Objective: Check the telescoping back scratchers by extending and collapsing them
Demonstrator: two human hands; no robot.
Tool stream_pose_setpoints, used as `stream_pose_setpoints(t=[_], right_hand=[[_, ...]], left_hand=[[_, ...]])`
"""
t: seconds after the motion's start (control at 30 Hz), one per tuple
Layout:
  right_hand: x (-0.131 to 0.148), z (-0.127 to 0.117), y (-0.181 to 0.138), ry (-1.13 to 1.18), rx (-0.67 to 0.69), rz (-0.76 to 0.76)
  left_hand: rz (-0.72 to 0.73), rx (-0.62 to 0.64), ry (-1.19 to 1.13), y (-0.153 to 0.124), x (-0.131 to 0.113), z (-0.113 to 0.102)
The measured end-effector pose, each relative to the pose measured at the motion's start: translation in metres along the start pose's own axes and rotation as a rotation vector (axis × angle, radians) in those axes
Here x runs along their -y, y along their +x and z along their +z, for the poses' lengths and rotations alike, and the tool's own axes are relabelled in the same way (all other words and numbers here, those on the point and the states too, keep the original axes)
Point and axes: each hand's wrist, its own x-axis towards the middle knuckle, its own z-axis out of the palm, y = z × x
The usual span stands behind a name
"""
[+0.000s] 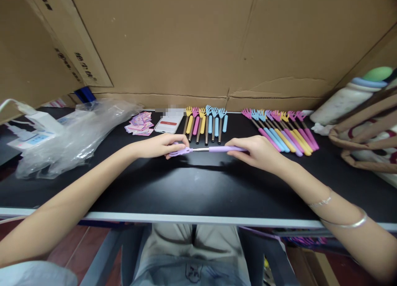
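A purple back scratcher with a metal telescopic shaft lies across the middle of the black table, held at both ends. My left hand pinches its hand-shaped claw end. My right hand grips its purple handle. Just behind, several scratchers in yellow, pink and blue lie in a row. Another row of pink, blue, yellow and purple ones lies to the right.
A phone and a pile of small pink packets lie at the back left. Crumpled clear plastic and a white power strip sit far left. A bag and a bottle stand at right. Cardboard walls stand behind.
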Motion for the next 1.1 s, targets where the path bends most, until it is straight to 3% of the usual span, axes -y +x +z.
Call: stream_pose_setpoints(t=[0.33,0.6,0.87,1.1], right_hand=[[-0.004,-0.001,-0.001,-0.027,-0.004,0.018],[-0.002,-0.003,0.001,0.144,0.092,0.063],[-0.007,-0.001,-0.001,0.318,0.111,0.104],[-0.010,0.001,0.000,0.234,0.105,0.114]], left_hand=[[0.006,-0.144,0.125,0.001,0.001,0.005],[0.014,-0.151,0.229,0.000,-0.001,0.007],[0.136,-0.403,0.547,0.002,0.003,0.012],[0.209,-0.505,0.725,0.002,0.004,0.014]])
